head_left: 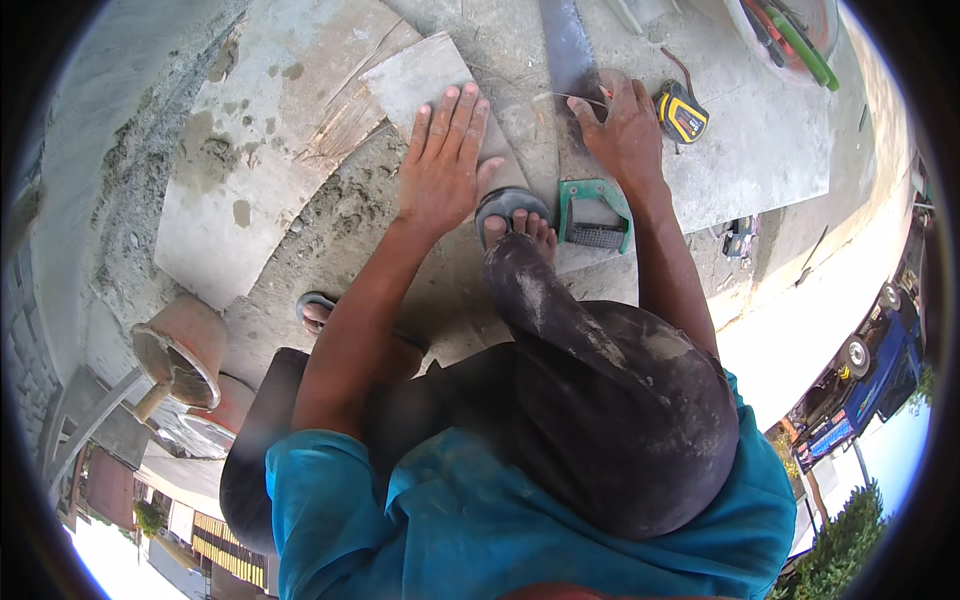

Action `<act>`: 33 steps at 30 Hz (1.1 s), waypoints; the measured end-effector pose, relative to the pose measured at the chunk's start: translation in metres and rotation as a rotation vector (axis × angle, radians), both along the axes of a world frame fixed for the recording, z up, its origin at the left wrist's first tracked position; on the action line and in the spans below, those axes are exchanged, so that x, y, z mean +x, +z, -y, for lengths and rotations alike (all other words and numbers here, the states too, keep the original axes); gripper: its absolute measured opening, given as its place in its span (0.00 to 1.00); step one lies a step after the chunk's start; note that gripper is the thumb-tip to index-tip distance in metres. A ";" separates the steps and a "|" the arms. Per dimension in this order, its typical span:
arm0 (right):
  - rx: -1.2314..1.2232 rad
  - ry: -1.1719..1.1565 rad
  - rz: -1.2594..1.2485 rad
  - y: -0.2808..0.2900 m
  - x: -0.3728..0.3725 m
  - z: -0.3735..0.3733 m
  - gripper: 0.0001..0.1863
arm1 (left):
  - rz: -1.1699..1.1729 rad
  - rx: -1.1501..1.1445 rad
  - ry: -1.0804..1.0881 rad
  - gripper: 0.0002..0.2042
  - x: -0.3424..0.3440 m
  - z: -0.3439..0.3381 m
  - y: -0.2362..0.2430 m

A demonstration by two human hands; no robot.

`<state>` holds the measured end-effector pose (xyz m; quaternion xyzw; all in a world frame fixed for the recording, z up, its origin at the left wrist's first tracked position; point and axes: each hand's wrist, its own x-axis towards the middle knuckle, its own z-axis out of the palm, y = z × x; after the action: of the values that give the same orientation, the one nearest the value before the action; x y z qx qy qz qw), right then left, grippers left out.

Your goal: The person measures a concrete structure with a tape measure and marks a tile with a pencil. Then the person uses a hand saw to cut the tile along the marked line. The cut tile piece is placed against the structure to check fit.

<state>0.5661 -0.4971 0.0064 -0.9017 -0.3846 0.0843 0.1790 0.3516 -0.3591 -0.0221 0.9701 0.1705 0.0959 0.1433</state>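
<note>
My left hand (443, 155) lies flat, fingers stretched out, on a narrow grey board (408, 75). My right hand (622, 130) is bent over the blade of a handsaw (570, 45), thumb and fingers curled around something small with a bit of red and a thin pale line; its kind is hidden. The saw's green handle (624, 215) with a dark grip lies nearer to me. Just right of my right hand is a yellow and black tape measure (682, 112). My sandalled foot (518, 215) presses on the board's near end.
A larger broken sheet (235, 190), stained with wet patches, lies at the left. A mortar-smeared bucket (185, 345) stands at the lower left. At the top right a clear tub (800, 35) holds green- and red-handled tools. Another flat grey sheet (770, 160) lies under the tape measure.
</note>
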 end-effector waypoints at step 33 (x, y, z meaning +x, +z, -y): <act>-0.191 -0.221 -0.371 -0.003 0.039 -0.014 0.27 | 0.921 -1.630 0.966 0.21 0.000 -0.094 0.071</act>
<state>0.6049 -0.4834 0.0038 -0.9202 -0.2342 0.2644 0.1686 0.3516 -0.2654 0.0489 0.2793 0.4810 0.3585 0.7497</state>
